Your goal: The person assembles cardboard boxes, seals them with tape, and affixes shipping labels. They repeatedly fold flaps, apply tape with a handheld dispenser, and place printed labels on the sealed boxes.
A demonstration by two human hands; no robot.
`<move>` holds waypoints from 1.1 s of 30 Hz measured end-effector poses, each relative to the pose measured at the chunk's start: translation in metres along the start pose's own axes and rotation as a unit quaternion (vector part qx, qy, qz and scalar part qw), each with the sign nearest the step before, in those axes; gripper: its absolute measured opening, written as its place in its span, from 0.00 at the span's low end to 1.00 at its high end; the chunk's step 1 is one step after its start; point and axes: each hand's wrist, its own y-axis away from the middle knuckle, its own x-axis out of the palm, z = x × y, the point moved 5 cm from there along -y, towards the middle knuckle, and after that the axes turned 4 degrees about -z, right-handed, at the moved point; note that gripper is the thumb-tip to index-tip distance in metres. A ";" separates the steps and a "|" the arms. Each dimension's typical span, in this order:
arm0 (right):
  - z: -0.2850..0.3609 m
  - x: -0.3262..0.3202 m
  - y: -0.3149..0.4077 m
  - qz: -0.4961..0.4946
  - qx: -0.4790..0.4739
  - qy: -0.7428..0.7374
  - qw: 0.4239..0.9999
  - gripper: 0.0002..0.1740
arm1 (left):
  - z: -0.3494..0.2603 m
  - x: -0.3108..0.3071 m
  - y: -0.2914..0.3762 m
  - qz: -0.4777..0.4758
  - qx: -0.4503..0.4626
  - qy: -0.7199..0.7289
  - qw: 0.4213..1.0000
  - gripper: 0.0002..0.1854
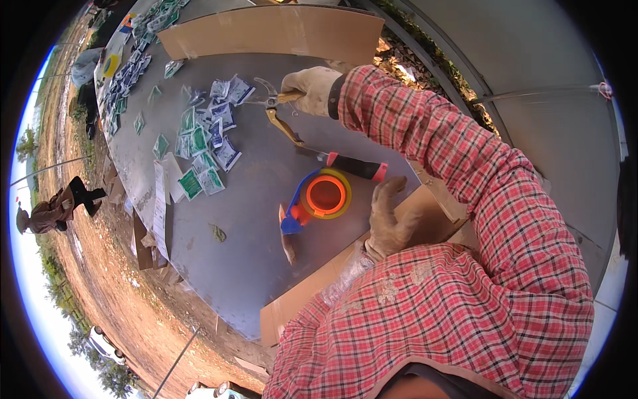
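Observation:
My right hand [311, 91], in a pale work glove, grips one handle of yellow-handled pruning shears [271, 103]; their other handle hangs free and the jaws are apart. A hand tool with a black and pink grip [356, 166] lies on the grey table [224, 269], its metal end near the shears' free handle. Below it is a blue and orange tape dispenser [289, 223] with a roll of yellowish tape. My left hand [389, 222], in a soiled glove, is empty with its fingers apart, beside an open cardboard box [299, 297]. Plastic film wraps the left wrist.
Green and blue printed sachets [199, 139] lie scattered across the table. A cardboard box [274, 30] stands at the far edge. A wooden piece [287, 244] and a dry leaf [217, 233] lie nearer. Beyond the table, a person [52, 209] is on bare ground; vehicles stand farther off.

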 end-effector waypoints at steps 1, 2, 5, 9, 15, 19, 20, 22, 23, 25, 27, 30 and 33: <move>-0.008 -0.026 0.029 0.006 0.040 -0.101 0.994 0.20 | -0.004 -0.016 0.005 -0.102 0.005 0.054 0.993 0.30; -0.015 -0.051 0.065 0.008 0.033 -0.239 0.971 0.20 | -0.011 -0.031 0.005 -0.160 0.064 0.073 0.982 0.24; -0.057 -0.107 0.173 -0.007 0.086 -0.404 0.911 0.21 | -0.026 -0.042 -0.009 -0.195 0.064 0.053 0.977 0.28; -0.090 -0.104 0.255 -0.074 0.052 -0.459 0.884 0.22 | -0.070 0.016 -0.058 0.053 -0.013 0.080 0.995 0.24; -0.100 -0.057 0.283 -0.443 0.080 -0.349 0.822 0.37 | -0.108 0.102 -0.108 0.237 0.004 -0.367 0.900 0.19; -0.103 0.004 0.287 -0.286 0.084 -0.678 0.672 0.28 | -0.106 0.121 -0.102 0.518 0.020 -0.466 0.717 0.17; -0.106 0.015 0.294 -0.251 0.101 -0.701 0.660 0.25 | -0.110 0.110 -0.107 0.520 -0.012 -0.452 0.724 0.18; -0.133 0.035 0.321 -0.218 0.227 -0.803 0.506 0.21 | -0.114 0.083 -0.118 0.501 -0.090 -0.447 0.735 0.20; -0.153 0.031 0.338 -0.286 0.232 -0.774 0.514 0.21 | -0.109 0.068 -0.120 0.471 -0.129 -0.483 0.727 0.20; -0.178 0.021 0.354 -0.327 0.252 -0.632 0.656 0.22 | -0.094 0.055 -0.107 0.562 -0.103 -0.433 0.697 0.16; -0.192 0.008 0.352 -0.296 0.308 -0.340 0.838 0.24 | -0.074 0.048 -0.097 0.630 -0.047 -0.431 0.644 0.12; -0.175 0.005 0.306 -0.067 0.165 0.031 0.984 0.29 | -0.044 0.046 -0.101 0.614 -0.145 -0.403 0.663 0.11; -0.151 0.024 0.271 0.168 0.067 0.078 0.980 0.33 | -0.030 0.051 -0.109 0.588 -0.182 -0.358 0.703 0.10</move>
